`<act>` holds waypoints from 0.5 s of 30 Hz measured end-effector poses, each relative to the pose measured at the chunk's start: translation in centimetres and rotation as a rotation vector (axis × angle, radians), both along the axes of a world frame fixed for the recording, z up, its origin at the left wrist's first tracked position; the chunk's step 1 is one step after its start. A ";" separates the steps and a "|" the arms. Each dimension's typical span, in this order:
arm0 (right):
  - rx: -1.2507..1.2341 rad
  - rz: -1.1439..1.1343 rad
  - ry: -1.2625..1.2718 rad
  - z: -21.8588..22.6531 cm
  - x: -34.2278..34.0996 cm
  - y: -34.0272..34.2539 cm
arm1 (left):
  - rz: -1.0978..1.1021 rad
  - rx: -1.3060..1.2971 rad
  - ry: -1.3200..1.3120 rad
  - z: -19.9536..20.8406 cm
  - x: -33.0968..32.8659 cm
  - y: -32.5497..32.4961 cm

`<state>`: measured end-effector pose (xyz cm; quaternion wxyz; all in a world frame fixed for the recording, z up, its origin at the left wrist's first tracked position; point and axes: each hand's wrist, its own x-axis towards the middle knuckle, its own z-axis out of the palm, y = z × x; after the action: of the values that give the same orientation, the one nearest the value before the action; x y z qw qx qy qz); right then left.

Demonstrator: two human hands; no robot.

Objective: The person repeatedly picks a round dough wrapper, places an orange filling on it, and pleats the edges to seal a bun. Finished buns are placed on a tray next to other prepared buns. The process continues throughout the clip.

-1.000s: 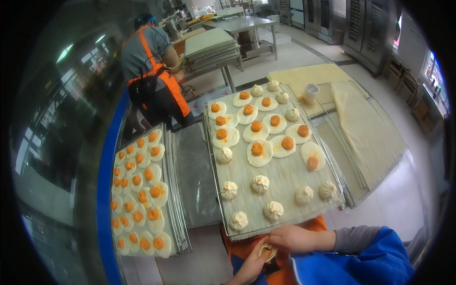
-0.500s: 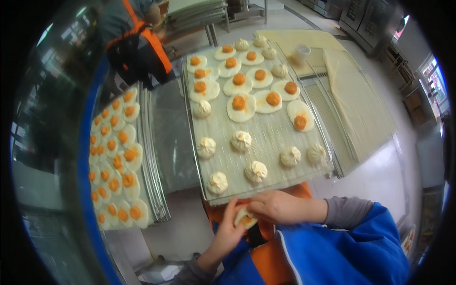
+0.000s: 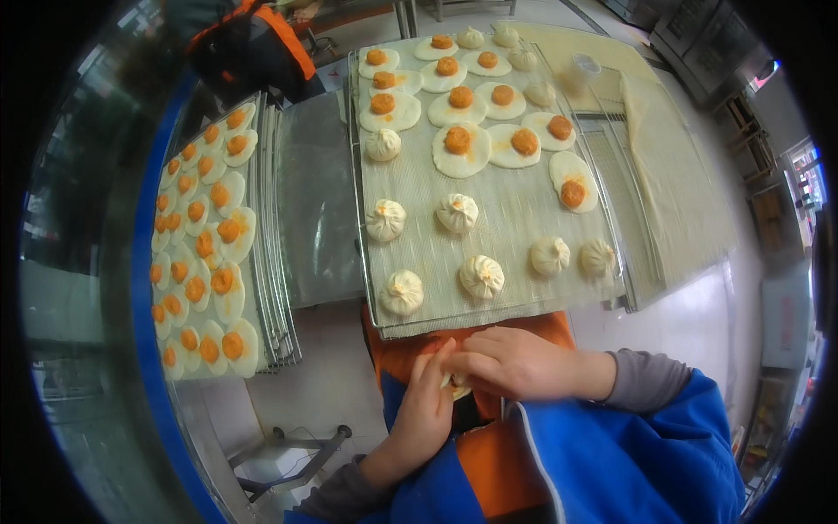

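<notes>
In front of my apron, just past the near edge of the tray, my left hand [image 3: 424, 410] cups a filled bun [image 3: 458, 389]. Its fingers curl round the dough. My right hand [image 3: 522, 363] is bent over the same bun, fingertips pinching its edge. Most of the bun is hidden by my fingers. Beyond lies a lined tray [image 3: 506, 229]. Its near half carries pleated buns, among them one closest to my right hand [image 3: 482, 277]. Flat dough rounds [image 3: 461, 148] topped with orange filling cover the far half.
Left of a grey metal surface [image 3: 316, 201], another tray holds many filled dough rounds [image 3: 229, 301], with trays stacked under it. Draped cloth [image 3: 676, 183] covers racks on the right, beside a clear plastic cup [image 3: 583, 68]. A person in orange and black [image 3: 253, 52] is at the far left.
The view has tipped, so the trays sit higher in the picture. My hands have drawn closer together over the bun, and less of its filling shows.
</notes>
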<state>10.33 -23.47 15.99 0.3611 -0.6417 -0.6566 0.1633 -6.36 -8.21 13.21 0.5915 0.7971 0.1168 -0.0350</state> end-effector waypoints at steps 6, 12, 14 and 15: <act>0.006 -0.022 0.052 -1.4 -0.2 0.9 | 0.478 -1.167 0.187 -2.4 0.1 -1.1; -0.021 0.062 -0.156 -0.7 0.2 0.5 | 0.475 -0.914 0.143 -5.2 1.2 -1.8; 0.031 0.051 -0.106 -0.6 0.1 0.5 | 0.422 -0.919 0.107 -4.7 1.1 -2.0; 0.027 0.014 -0.103 -0.5 0.4 0.5 | 0.400 -0.953 0.048 -4.3 1.1 -2.0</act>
<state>10.75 -22.94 15.48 0.3343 -0.6398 -0.6809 0.1235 -5.22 -10.25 8.90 0.8813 0.4000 0.2514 0.0112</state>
